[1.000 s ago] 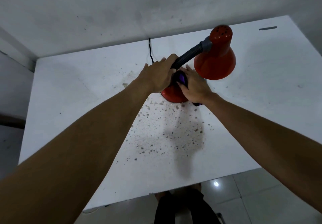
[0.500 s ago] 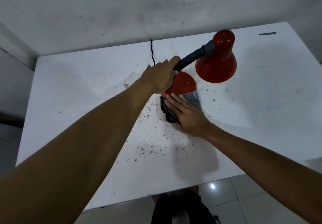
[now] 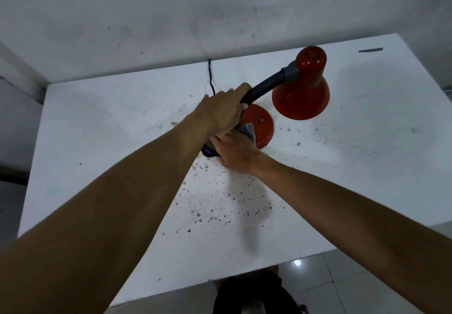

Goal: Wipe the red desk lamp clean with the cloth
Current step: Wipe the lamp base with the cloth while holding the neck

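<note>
The red desk lamp stands on the white table: a round red base with a small switch, a black flexible neck and a red shade pointing down on the right. My left hand grips the lower end of the neck. My right hand presses a grey and purple cloth against the base's near left edge; my left hand hides my right hand's fingertips.
A black power cord runs from the lamp to the wall behind. Dark specks litter the table in front of the base. A dark strip lies at the far right corner. The table's front edge is near my body, tiled floor below.
My right hand slid the cloth off the top of the base to the table in front, then left along the base's near rim. My left hand kept its grip on the neck.
</note>
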